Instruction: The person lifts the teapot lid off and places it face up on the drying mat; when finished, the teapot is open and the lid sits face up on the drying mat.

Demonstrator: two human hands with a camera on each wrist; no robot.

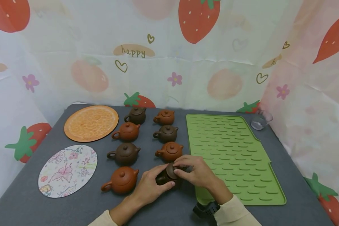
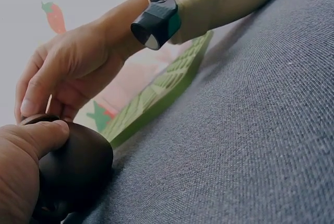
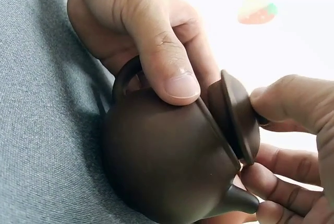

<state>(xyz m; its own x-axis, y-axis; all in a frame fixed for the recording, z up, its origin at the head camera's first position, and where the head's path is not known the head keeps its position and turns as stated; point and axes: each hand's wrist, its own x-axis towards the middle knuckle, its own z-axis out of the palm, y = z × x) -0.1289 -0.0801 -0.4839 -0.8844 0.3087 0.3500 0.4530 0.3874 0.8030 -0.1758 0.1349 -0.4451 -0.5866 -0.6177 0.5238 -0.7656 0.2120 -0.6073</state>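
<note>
Brown clay: the pot (image 3: pixel 162 156) sits at the lower centre of the head view, where your left hand (image 1: pixel 150 187) grips it and your right hand (image 1: pixel 198 172) pinches its lid (image 3: pixel 240 112) (tilted against the pot). Seven other pots (image 1: pixel 125 153) stand centre-left; a green mat (image 1: pixel 228 149) lies at right.

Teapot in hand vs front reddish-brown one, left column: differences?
Colour: the held teapot is dark brown; the front teapot is reddish-brown.
Lid: the held teapot's lid is tilted, partly off its opening, pinched by the right hand; the front teapot's sits in place.
Contact: the left hand grips the held teapot; neither hand holds the front teapot.
Both have a loop handle and spout.
</note>
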